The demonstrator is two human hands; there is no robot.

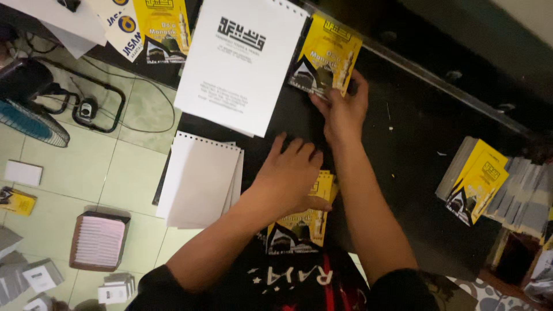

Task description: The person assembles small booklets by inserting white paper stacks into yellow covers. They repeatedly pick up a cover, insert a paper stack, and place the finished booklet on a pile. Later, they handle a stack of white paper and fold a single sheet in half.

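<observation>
On the dark bench in front of me, my left hand lies flat, fingers together and spread over the top of a stack of yellow-and-black booklets near my body, pressing down on it rather than gripping. My right hand reaches further out, its fingers pinched on the lower edge of a single yellow booklet that lies at the far side of the bench, just beside a large white sheet with a punched top edge and dark print on it. Nearer to me and to the left, a stack of blank white punched sheets hangs partly over the bench edge, just beside my left hand. Well off to the right sits another pile of yellow booklets, leaning against rows of grey-edged stacks. More yellow and white printed covers lie at the top left corner. Below the bench, on the pale tiled floor, I can see a fan with a black stand, a pink-topped brown box, a small yellow booklet on the floor and a few small white packets.
</observation>
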